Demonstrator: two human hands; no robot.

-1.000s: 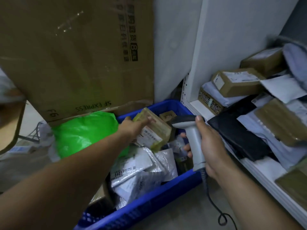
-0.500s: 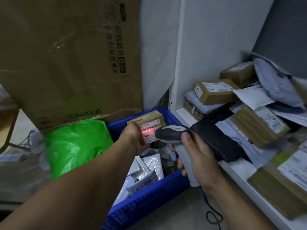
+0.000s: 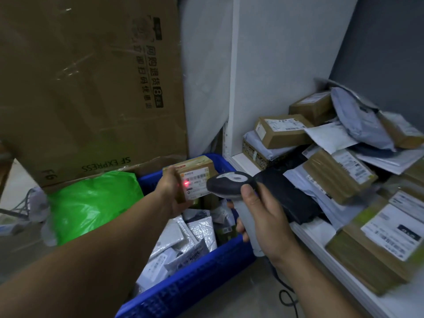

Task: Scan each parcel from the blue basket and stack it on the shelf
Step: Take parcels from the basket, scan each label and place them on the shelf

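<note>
My left hand [image 3: 171, 191] grips a small brown cardboard parcel [image 3: 195, 171] above the far end of the blue basket [image 3: 195, 281], its white label facing me. A red scan dot glows on that label. My right hand [image 3: 263, 216] holds a grey barcode scanner [image 3: 229, 183] by its handle, its dark head pointing at the label from close range. Several white and silver mailer bags [image 3: 183, 239] lie in the basket. The white shelf [image 3: 312, 235] on the right carries a pile of brown boxes and grey bags.
A big SF Express carton [image 3: 91, 88] leans behind the basket. A green plastic bag [image 3: 91, 203] sits to the basket's left. A black bag [image 3: 289, 198] lies at the shelf's front edge. The scanner's cable [image 3: 286, 299] curls on the grey floor.
My left hand lifted the brown parcel out of the basket and turned its label toward me. My right hand brought the scanner up to it, and the red scan light came on.
</note>
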